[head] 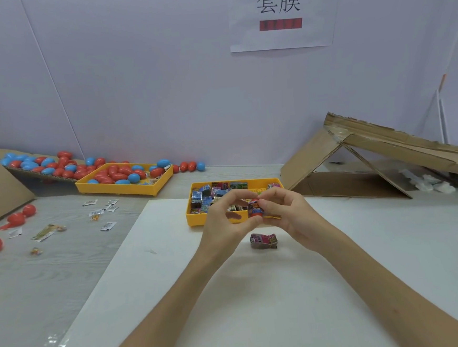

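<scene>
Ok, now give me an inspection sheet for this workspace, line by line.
Surface: white board lying on a grey table.
Job's things: small printed piece held above the board; a second printed piece lies on the board below the hands; near yellow tray holds printed sleeves.
Clutter: far yellow tray of red and blue eggs; loose red eggs and small packets on the table at left.
Hands: left hand and right hand both pinch the small printed piece.
Cables: nothing seen.
Surroundings: torn cardboard box at right; paper sign on the wall.
</scene>
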A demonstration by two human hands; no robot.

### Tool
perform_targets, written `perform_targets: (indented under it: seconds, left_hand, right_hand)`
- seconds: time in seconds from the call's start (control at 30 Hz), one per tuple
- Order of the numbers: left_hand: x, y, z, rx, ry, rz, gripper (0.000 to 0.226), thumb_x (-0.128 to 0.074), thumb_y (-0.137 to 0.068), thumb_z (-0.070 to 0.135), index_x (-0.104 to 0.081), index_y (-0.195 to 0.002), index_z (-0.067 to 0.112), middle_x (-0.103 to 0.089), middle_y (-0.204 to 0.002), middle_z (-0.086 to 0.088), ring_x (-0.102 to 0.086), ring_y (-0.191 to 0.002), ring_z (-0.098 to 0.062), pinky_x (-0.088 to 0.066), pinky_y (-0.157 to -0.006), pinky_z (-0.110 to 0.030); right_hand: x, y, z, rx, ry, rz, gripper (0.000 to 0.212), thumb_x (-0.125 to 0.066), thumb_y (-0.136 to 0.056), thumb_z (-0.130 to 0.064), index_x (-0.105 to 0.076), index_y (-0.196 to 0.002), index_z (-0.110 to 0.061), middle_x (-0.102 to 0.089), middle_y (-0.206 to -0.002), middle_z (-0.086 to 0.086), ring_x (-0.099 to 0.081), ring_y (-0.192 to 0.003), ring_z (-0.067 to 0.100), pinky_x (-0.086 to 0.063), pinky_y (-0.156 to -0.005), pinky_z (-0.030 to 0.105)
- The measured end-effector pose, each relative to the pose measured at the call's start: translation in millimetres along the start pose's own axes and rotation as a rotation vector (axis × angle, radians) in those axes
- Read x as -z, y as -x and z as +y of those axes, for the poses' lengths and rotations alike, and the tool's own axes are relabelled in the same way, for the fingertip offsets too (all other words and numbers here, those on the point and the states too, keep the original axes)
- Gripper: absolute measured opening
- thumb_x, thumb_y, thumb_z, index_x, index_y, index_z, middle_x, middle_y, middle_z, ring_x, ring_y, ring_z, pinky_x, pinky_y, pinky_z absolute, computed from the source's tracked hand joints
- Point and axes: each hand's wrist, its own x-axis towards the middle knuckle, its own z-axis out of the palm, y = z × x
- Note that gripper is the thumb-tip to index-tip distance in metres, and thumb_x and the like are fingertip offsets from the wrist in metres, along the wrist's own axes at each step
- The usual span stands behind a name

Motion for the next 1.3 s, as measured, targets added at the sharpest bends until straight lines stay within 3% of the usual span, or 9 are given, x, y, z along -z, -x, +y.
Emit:
perform_targets:
  seconds: [0.3,0.5,0.6,0.77,0.87,1.0,1.07,1.17,1.3]
  left_hand:
    - [0,1,1,-0.03,0.049,0.132,0.035,-0.085,-0.08,0.02,-0.071,-0.111,0.032,-0.072,-0.105,0.014,-0.069,-0.1,-0.008,-0.058,-0.084,-0.024]
    - [2,-2,-2,0.02,0.085,0.224,0.031,-0.085,-0.08,0.019,-0.068,-0.106,0.024,-0.068,-0.103,0.011,-0.067,-0.092,-0.003,-0.055,-0.073,-0.019]
    - [3,-4,-4,0.072,0.103,0.223,0.035,-0.085,-0.079,0.02,-0.068,-0.109,0.026,-0.067,-0.105,0.009,-0.067,-0.093,-0.001,-0.056,-0.074,-0.019]
    - [4,-5,-6,0.164,0.165,0.204,0.031,-0.086,-0.079,0.022,-0.071,-0.103,0.033,-0.069,-0.093,0.018,-0.069,-0.093,-0.005,-0.059,-0.079,-0.024]
    - [3,-4,-5,0.164,0.175,0.19,0.028,-0.086,-0.077,0.026,-0.07,-0.098,0.034,-0.067,-0.087,0.028,-0.068,-0.086,0.003,-0.056,-0.075,-0.017]
    - [4,-5,0,0.185,0.243,0.187,0.037,-0.084,-0.07,0.037,-0.072,-0.104,0.027,-0.072,-0.098,0.009,-0.071,-0.093,-0.01,-0.059,-0.085,-0.029]
    - [5,-5,1,0.191,0.302,0.17,0.033,-0.083,-0.077,0.025,-0.072,-0.108,0.021,-0.075,-0.103,-0.001,-0.074,-0.095,-0.018,-0.06,-0.088,-0.035]
    - [7,-5,2,0.188,0.33,0.157,0.03,-0.08,-0.083,0.011,-0.073,-0.112,0.017,-0.077,-0.1,0.001,-0.075,-0.092,-0.018,-0.061,-0.085,-0.031]
    - [7,-4,3,0.182,0.294,0.183,0.035,-0.084,-0.072,0.026,-0.075,-0.106,0.022,-0.077,-0.097,0.005,-0.074,-0.091,-0.018,-0.061,-0.082,-0.029]
  right_hand:
    - [-2,-1,0,0.049,-0.127,0.017,0.028,-0.068,-0.086,-0.015,-0.071,-0.112,-0.003,-0.075,-0.104,0.011,-0.073,-0.097,0.029,-0.059,-0.082,0.034]
    - [-11,3,1,0.299,0.377,0.076,0.027,-0.08,-0.083,-0.015,-0.075,-0.109,-0.021,-0.076,-0.103,-0.005,-0.072,-0.1,0.016,-0.059,-0.082,0.028]
    - [-16,5,4,0.364,0.488,0.066,0.04,-0.079,-0.082,-0.003,-0.072,-0.117,-0.022,-0.075,-0.108,-0.007,-0.071,-0.101,0.012,-0.059,-0.079,0.026]
    - [-20,6,6,0.5,0.614,0.116,0.036,-0.081,-0.083,-0.011,-0.072,-0.117,-0.02,-0.074,-0.109,-0.001,-0.071,-0.096,0.011,-0.06,-0.079,0.024]
    - [-19,6,8,0.542,0.608,0.14,0.031,-0.078,-0.085,-0.01,-0.075,-0.116,-0.012,-0.076,-0.104,0.0,-0.072,-0.093,0.01,-0.059,-0.081,0.024]
    - [-21,7,5,0.435,0.393,0.115,0.029,-0.078,-0.084,-0.013,-0.075,-0.113,-0.016,-0.078,-0.101,-0.003,-0.074,-0.096,0.012,-0.058,-0.083,0.023]
    - [-22,8,1,0.376,0.252,0.098,0.029,-0.078,-0.08,-0.021,-0.076,-0.109,-0.021,-0.079,-0.1,-0.002,-0.075,-0.098,0.015,-0.057,-0.083,0.021]
    - [-20,8,-3,0.319,0.149,0.065,0.027,-0.079,-0.076,-0.024,-0.08,-0.102,-0.028,-0.079,-0.1,0.002,-0.074,-0.099,0.017,-0.056,-0.082,0.022]
    - [-19,8,-5,0.236,0.094,0.029,0.02,-0.077,-0.08,-0.028,-0.081,-0.099,-0.031,-0.078,-0.104,0.004,-0.074,-0.098,0.021,-0.058,-0.08,0.024]
